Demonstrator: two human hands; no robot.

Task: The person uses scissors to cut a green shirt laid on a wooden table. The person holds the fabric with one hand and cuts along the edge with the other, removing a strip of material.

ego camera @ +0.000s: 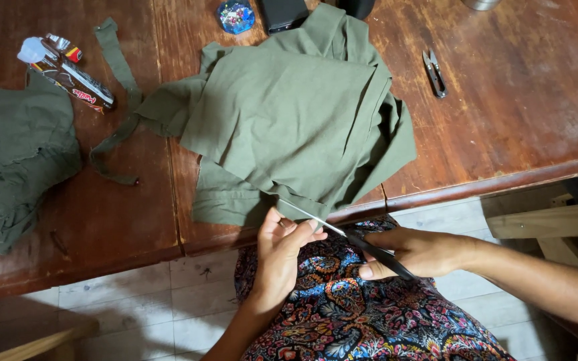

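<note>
Head view looks down on a dark red wooden table (503, 100) with a folded olive-green cloth (289, 113) lying at its centre. At six o'clock of the cloth, the right hand (416, 252) has its grip closed around the black handles of a pair of scissors (342, 230), whose blades point to ten o'clock and meet the cloth's near edge. The left hand (282, 251) pinches that same edge just beside the blades. A second heap of green fabric (15, 160) sits at nine o'clock, a narrow green strip (118, 80) between the two. At ten o'clock lies a long crumpled wrapper (68, 70), red, black and silver. Small thread snips (435, 72) rest at two o'clock, a blue faceted round box (235, 17) at twelve.
</note>
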